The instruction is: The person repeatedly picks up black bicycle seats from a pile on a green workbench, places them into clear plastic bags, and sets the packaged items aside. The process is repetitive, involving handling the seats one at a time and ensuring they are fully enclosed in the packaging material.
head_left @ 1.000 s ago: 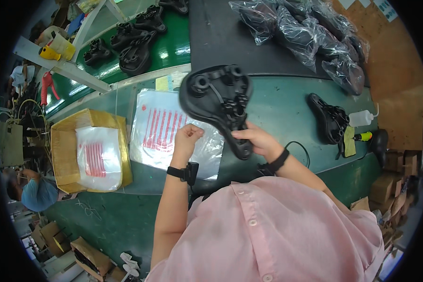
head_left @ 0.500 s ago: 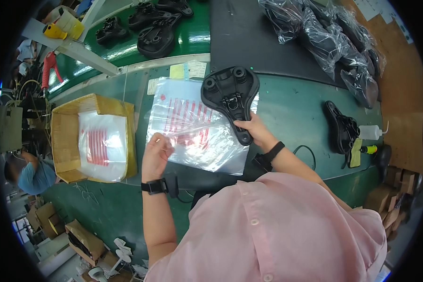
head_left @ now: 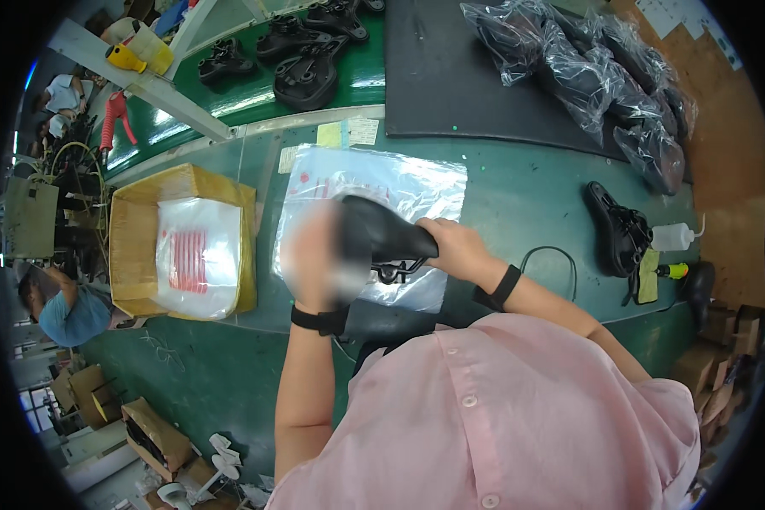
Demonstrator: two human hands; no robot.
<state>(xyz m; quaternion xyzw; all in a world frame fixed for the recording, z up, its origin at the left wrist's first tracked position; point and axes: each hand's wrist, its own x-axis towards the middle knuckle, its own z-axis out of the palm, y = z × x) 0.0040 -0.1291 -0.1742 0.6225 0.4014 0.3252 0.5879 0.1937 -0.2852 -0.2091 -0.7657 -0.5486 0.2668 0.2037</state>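
A black bicycle saddle [head_left: 388, 231] is held over the bench in front of me, its smooth top showing and its rails facing toward me. My right hand [head_left: 457, 246] is closed around the narrow nose of it. At the wide end is my left hand [head_left: 308, 259], smeared by blur, so its fingers and any grip cannot be made out. Beneath the saddle lies a stack of clear plastic bags [head_left: 438, 183] with red print.
On the left stands a yellowish box [head_left: 245, 246] lined with more printed bags [head_left: 217, 229]. Bagged saddles [head_left: 569, 72] lie on a black mat at the back right. Another saddle [head_left: 608, 225] and a white squeeze bottle [head_left: 673, 238] sit at right. Several saddles [head_left: 306, 76] rest behind a rail.
The saddle has turned from underside up to top side showing and come closer to me. My left hand has moved right, from the bags to the saddle's wide end.
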